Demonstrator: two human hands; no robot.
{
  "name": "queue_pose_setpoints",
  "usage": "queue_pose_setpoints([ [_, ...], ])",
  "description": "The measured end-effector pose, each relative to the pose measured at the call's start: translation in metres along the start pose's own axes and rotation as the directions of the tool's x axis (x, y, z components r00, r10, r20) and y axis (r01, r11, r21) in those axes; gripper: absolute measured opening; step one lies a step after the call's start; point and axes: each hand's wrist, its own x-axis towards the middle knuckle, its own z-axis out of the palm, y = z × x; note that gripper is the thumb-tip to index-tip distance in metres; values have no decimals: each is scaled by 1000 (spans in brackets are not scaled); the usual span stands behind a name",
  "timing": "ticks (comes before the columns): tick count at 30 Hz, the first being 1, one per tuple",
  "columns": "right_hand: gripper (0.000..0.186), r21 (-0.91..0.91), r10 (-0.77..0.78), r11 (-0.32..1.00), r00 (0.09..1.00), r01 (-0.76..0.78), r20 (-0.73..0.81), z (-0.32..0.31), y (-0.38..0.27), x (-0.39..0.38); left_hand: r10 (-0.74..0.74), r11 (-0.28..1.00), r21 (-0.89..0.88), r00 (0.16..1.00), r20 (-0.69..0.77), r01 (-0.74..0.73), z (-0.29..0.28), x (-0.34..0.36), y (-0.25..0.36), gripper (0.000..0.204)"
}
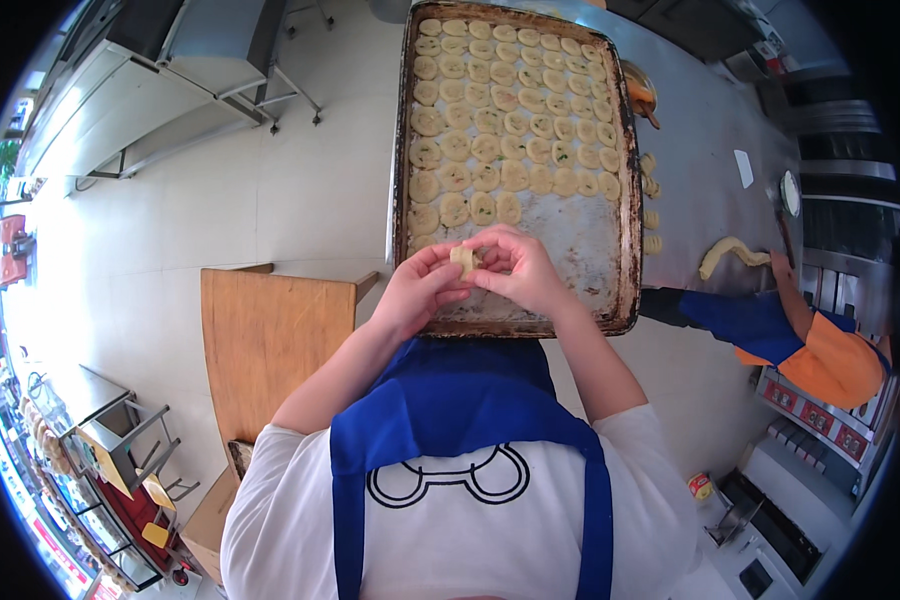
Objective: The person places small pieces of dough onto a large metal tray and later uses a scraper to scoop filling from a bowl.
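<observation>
So right in front of you, your left hand [418, 290] and right hand [523, 272] are both curling nearly closed, thumbs and fingertips pinching the same small dough piece [464, 261]. You're holding it above the near-left part of the tray [575, 245]. I'm reading this as the shaping step, and the next move is probably calling for pressing it flat and laying it beside the nearest dough rounds [454, 210]. It's looking slightly longer front to back, so its long axis is likely pointing away from you, but your fingers are hiding too much to be sure. Farther off, on the counter [690, 120], some cut dough bits [652, 244] are sitting by the tray, and a co-worker's hand [781, 267] is touching 1 end of a dough rope [732, 250].
</observation>
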Motion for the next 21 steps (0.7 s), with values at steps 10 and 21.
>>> queue_pose_setpoints([
  [10, 28, -629, -77, 770, 963, -108, -260, -35, 2, -5, 322, 441, 872, 944, 69, -214, 9, -11, 6, 32],
  [21, 36, -811, -23, 556, 972, -183, -235, -86, 23, 19, 145, 866, 473, 986, 77, -165, 3, -11, 6, 35],
])
